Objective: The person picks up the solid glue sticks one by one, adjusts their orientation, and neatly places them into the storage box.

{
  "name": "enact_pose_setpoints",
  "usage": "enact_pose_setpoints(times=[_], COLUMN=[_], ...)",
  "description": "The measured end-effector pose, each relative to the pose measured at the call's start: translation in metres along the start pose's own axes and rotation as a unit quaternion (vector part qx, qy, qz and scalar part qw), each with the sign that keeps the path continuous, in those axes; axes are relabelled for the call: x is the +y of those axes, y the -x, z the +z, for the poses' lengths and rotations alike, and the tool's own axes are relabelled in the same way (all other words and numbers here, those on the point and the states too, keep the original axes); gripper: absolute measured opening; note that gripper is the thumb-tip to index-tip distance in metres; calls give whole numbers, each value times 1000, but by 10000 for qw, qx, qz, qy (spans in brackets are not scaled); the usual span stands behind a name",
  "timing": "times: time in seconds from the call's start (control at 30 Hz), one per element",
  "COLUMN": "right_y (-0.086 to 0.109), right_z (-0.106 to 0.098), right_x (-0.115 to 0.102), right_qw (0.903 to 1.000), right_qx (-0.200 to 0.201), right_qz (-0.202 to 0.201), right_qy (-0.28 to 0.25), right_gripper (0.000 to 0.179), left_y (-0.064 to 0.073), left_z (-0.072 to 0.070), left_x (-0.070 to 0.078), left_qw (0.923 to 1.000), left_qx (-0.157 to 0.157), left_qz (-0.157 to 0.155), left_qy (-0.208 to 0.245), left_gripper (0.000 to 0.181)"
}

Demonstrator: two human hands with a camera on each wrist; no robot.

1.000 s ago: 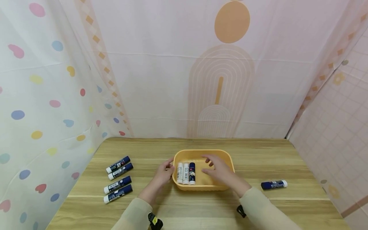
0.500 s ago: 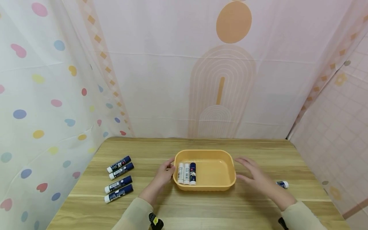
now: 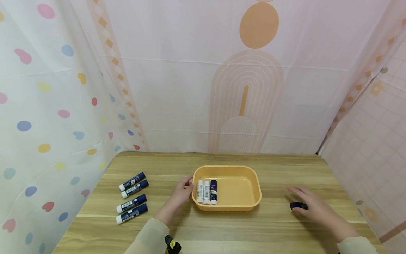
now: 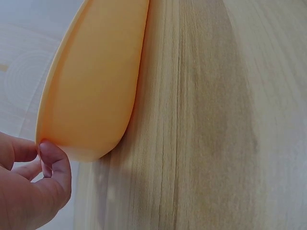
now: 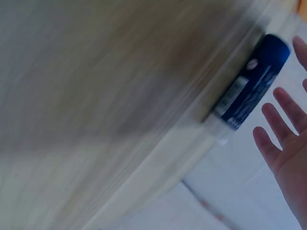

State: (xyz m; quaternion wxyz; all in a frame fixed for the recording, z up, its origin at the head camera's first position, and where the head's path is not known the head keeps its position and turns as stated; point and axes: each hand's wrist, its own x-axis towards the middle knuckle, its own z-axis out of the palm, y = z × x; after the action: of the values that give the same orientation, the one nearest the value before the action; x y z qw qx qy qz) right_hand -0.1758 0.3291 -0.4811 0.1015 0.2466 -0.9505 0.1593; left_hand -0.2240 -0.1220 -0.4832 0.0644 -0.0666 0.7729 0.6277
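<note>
My left hand [image 3: 181,193] pinches the left rim of a yellow plastic tray [image 3: 238,208]; in the left wrist view, thumb and fingertips meet at the corner of the tray [image 4: 96,91]. Inside, at its left end, two white glue sticks [image 3: 207,192] lie beside a navy one [image 3: 214,192]. Far to the right, my right hand [image 3: 317,210] spreads over a single navy glue stick with a white end [image 3: 295,206], hiding part of it. The right wrist view shows that glue stick [image 5: 252,81] on the table, just beyond straight, parted fingers.
Several navy glue sticks with white ends [image 3: 131,204] lie slanted on the left of the wooden table [image 3: 241,233]. A patterned curtain [image 3: 177,106] hangs behind the table's back edge and along both sides.
My right hand has left the inside of the tray, crossed its right rim and travelled right to the lone glue stick. The left hand stays at the tray's rim.
</note>
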Motion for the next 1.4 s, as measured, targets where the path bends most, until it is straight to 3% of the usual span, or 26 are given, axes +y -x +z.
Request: enact_pose_setpoints(times=[0.27, 0.5, 0.7, 1.0, 1.2, 1.4], right_y=[8, 9, 8, 2, -3, -11], right_z=[-4, -2, -4, 1, 0, -4], right_x=[20, 26, 24, 19, 12, 7], right_qw=[9982, 9989, 9986, 9992, 9977, 9934], right_qx=[-604, -441, -511, 148, 175, -218], right_qz=[31, -143, 140, 285, 438, 903], right_qy=[-41, 97, -55, -221, -494, -674], right_gripper=[64, 60, 58, 60, 62, 62], left_y=[0, -1, -2, -3, -2, -3], left_z=[1, 1, 1, 1, 0, 1], left_x=[0, 0, -2, -3, -2, -3], left_qw=[10000, 9999, 9999, 9998, 9999, 9998], left_qx=[-19, -56, -52, -32, -23, -24], left_qz=[-19, -119, -120, -192, -150, -186], left_qy=[37, -96, -65, -9, -45, -34], left_gripper=[44, 44, 44, 43, 43, 43])
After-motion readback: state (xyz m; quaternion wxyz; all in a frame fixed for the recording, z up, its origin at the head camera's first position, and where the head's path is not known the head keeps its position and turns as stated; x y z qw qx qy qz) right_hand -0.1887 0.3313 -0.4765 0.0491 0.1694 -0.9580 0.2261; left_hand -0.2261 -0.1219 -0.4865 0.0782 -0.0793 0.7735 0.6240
